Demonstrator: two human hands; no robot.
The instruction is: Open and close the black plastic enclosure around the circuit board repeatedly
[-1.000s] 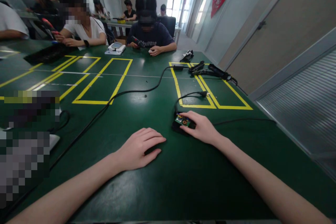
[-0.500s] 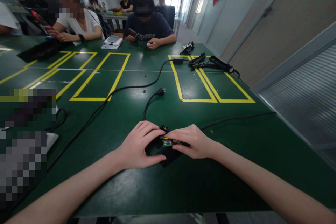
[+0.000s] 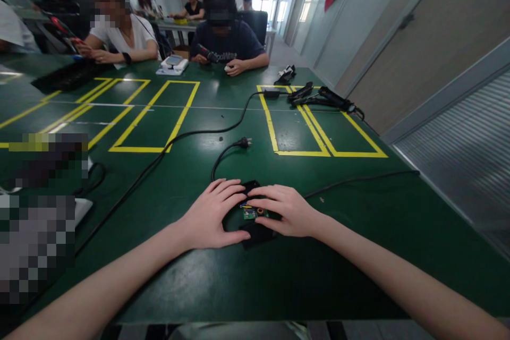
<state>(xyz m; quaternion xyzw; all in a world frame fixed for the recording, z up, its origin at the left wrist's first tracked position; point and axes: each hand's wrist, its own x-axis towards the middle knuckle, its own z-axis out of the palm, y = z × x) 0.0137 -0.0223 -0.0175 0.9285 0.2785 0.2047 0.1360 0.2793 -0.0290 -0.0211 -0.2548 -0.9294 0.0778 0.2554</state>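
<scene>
A small green circuit board (image 3: 249,214) with a ring-shaped copper coil and a yellow and a blue wire lies between my hands. My right hand (image 3: 289,210) grips it from the right, thumb below and fingers above. Under and around the board is an opened black plastic casing, with one part (image 3: 258,235) nearer me and another part (image 3: 251,187) beyond. My left hand (image 3: 213,215) spans the casing's left side, its thumb on the near part and its fingertips at the far part. A black power cord with a plug (image 3: 244,142) runs out beyond my left fingers.
A long black cable (image 3: 191,133) crosses the green table (image 3: 191,287), which bears yellow tape outlines. Black tool-like items (image 3: 322,96) lie at the far right. Blurred-out objects are at the left. Across the table, a person (image 3: 229,42) holds a dark tool; others sit further left.
My right fingers have spread and shifted slightly, so more of the board and its coil shows. The far casing part is more visible. The power cord has moved slightly left.
</scene>
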